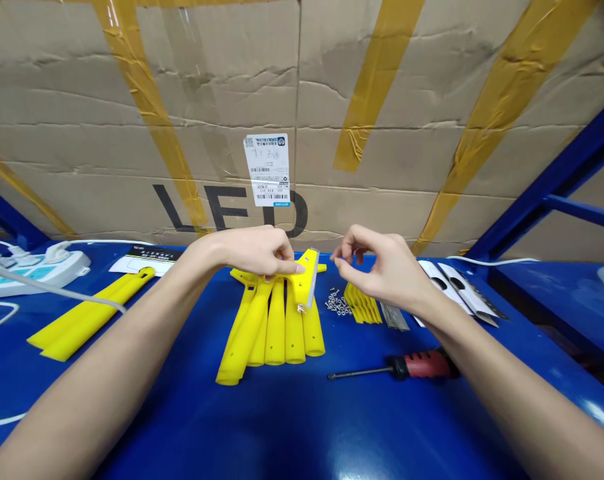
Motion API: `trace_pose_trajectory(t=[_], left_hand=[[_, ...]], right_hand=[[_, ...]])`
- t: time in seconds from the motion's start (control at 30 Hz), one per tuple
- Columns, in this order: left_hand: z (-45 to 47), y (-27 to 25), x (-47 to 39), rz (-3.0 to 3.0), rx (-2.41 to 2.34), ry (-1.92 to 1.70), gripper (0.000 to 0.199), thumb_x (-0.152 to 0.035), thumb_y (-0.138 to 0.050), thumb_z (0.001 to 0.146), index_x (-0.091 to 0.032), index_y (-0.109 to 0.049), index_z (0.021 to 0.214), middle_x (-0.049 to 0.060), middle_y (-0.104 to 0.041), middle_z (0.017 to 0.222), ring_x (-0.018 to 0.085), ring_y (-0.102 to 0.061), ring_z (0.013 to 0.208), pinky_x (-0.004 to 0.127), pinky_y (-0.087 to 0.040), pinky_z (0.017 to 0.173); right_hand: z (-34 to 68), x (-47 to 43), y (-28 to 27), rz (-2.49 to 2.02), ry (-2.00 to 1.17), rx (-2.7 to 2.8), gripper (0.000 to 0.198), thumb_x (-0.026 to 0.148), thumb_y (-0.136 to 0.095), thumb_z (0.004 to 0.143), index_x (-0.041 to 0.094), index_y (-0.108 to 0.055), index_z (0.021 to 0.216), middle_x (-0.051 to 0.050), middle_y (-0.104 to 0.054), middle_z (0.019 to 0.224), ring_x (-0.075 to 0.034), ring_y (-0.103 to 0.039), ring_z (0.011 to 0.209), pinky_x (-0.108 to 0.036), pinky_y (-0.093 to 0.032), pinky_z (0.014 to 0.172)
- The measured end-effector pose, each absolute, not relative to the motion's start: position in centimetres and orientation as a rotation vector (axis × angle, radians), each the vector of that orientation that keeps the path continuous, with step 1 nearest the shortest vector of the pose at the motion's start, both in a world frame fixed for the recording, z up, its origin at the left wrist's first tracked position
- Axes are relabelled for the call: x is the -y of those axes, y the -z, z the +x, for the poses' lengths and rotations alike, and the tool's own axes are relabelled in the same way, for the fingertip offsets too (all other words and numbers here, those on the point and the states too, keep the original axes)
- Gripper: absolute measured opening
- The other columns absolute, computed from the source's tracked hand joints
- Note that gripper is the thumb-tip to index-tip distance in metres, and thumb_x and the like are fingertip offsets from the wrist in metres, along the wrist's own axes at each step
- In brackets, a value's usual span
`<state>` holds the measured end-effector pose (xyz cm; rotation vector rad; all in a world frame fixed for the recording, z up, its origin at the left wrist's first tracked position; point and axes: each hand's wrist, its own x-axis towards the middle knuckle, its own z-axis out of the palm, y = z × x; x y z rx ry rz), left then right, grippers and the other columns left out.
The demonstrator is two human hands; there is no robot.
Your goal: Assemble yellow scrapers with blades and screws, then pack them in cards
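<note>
My left hand [265, 253] is closed on a yellow scraper [305, 283], whose head has a thin metal blade along its right edge. Beneath that hand several yellow scraper handles [275, 333] lie fanned out on the blue table. My right hand [377, 263] hovers to the right of the scraper head, thumb and forefinger brought together; anything between them is too small to make out. Below it are a heap of small screws [339, 303], a row of yellow plastic plates [363, 305] and a stack of thin metal blades [395, 317].
A screwdriver [412, 365] with a red and black handle lies at front right. White cards [452, 287] are behind my right wrist. At left are more yellow handles [89, 313], a black and white card [145, 259] and a power strip [37, 270] with cables. A cardboard box [222, 87] stands behind.
</note>
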<state>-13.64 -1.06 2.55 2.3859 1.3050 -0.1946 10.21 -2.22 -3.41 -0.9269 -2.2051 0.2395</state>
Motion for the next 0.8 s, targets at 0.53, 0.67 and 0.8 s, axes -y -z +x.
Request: trace_pose_trajectory(t=[0.53, 0.67, 0.8], left_hand=[[-13.3, -2.2, 1.1, 2.407, -1.300, 0.240, 0.043, -0.051, -0.053, 0.093, -0.015, -0.073, 0.082, 0.006, -0.073, 0.069, 0.013, -0.055, 0.057, 0.026, -0.037, 0.056], [-13.4, -2.1, 1.0, 2.406, -1.270, 0.230, 0.043, -0.051, -0.053, 0.093, -0.016, -0.074, 0.082, 0.005, -0.073, 0.069, 0.013, -0.055, 0.057, 0.026, -0.036, 0.056], [-13.3, -2.0, 1.0, 2.401, -1.277, 0.242, 0.042, -0.052, -0.054, 0.093, -0.016, -0.074, 0.081, 0.005, -0.073, 0.070, 0.014, -0.057, 0.058, 0.026, -0.036, 0.056]], right_hand=[[10.5, 0.9, 5.7, -1.126, -0.234, 2.707, 0.015, 0.008, -0.056, 0.081, 0.021, -0.051, 0.078, -0.002, -0.060, 0.075, -0.016, -0.051, 0.067, -0.030, -0.030, 0.062], [10.5, 0.8, 5.8, -1.116, -0.249, 2.726, 0.014, 0.008, -0.056, 0.081, 0.022, -0.051, 0.080, -0.002, -0.058, 0.076, -0.016, -0.050, 0.067, -0.029, -0.029, 0.062], [10.6, 0.9, 5.9, -1.087, -0.294, 2.727, 0.015, 0.008, -0.056, 0.082, 0.022, -0.050, 0.080, -0.001, -0.058, 0.074, -0.016, -0.051, 0.067, -0.029, -0.029, 0.062]])
